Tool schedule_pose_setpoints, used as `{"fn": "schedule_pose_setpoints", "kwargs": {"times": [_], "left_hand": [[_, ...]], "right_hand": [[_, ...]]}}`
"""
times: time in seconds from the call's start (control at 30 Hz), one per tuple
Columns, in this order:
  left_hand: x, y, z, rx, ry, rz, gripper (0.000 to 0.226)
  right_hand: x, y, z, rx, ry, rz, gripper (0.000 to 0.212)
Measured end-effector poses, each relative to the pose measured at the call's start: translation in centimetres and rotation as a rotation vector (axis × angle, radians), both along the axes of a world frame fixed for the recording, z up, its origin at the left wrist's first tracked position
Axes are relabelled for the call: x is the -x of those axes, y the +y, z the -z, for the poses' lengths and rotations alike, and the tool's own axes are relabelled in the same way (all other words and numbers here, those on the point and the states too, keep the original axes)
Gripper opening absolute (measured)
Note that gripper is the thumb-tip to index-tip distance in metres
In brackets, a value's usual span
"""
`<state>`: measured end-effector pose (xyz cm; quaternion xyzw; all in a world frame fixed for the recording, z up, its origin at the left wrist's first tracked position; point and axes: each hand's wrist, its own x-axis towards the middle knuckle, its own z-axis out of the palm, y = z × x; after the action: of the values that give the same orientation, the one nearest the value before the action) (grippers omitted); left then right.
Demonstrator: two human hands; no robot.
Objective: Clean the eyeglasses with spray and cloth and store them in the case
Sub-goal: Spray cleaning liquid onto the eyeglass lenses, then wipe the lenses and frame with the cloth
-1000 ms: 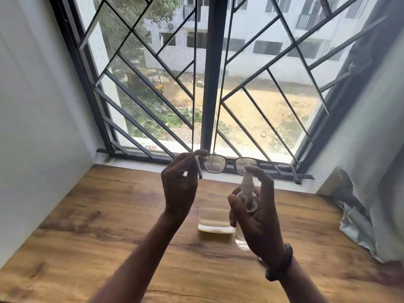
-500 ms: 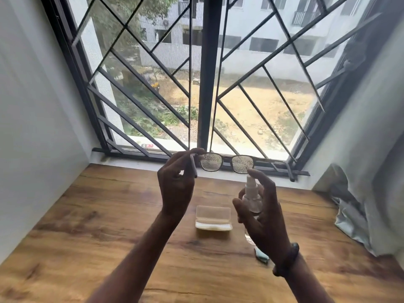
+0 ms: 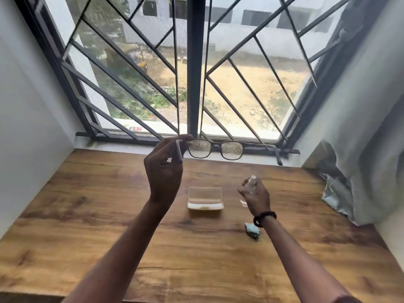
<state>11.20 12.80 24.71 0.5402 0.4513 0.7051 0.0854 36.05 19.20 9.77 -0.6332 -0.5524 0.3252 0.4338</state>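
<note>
Spraying done, wiping next

The left hand pinches the glasses aloft by one arm, lenses beaded wet; the right hand clasps the spray bottle low, near the open case; next, probably the cloth.

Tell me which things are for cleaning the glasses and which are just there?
For the job: the eyeglasses, wet with droplets, in the left hand; the spray bottle in the right hand; the cloth; the open case.

Just there: the curtain; the window grille; the wristband.
</note>
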Motion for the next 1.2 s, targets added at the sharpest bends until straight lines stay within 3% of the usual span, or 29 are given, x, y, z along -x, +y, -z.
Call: {"fn": "schedule_pose_setpoints", "kwargs": {"times": [0.13,0.37,0.67,0.8,0.9,1.0,1.1,1.2], "left_hand": [[-0.1,-0.2,0.2,-0.002,0.013,-0.001,0.035],[0.2,-0.1,1.1,0.043,0.004,0.016,0.025],[0.0,0.0,1.4,0.055,0.027,0.03,0.034],[0.0,0.1,1.5,0.059,0.047,0.008,0.035],[0.1,0.3,1.6,0.054,0.048,0.005,0.033],[0.3,0.5,1.9,0.043,0.028,0.008,0.022],[0.2,0.7,2.2,0.046,0.03,0.006,0.022],[0.0,1.0,2.4,0.053,0.034,0.01,0.021]], "right_hand": [[-0.3,0.2,3.0,0.083,-0.014,0.033,0.025],[0.1,-0.5,6.4,0.163,0.013,0.132,0.031],[-0.4,-1.0,7.7,0.229,0.021,0.141,0.033],[-0.9,-1.1,7.4,0.217,-0.034,0.074,0.053],[-2.0,-1.7,7.4,0.189,0.034,0.078,0.077],[-3.6,-3.4,8.0,0.166,0.037,0.162,0.079],[-5.0,-5.5,9.1,0.15,-0.142,0.199,0.058],[-5.7,-6.4,10.7,0.162,-0.478,0.014,0.041]]}}
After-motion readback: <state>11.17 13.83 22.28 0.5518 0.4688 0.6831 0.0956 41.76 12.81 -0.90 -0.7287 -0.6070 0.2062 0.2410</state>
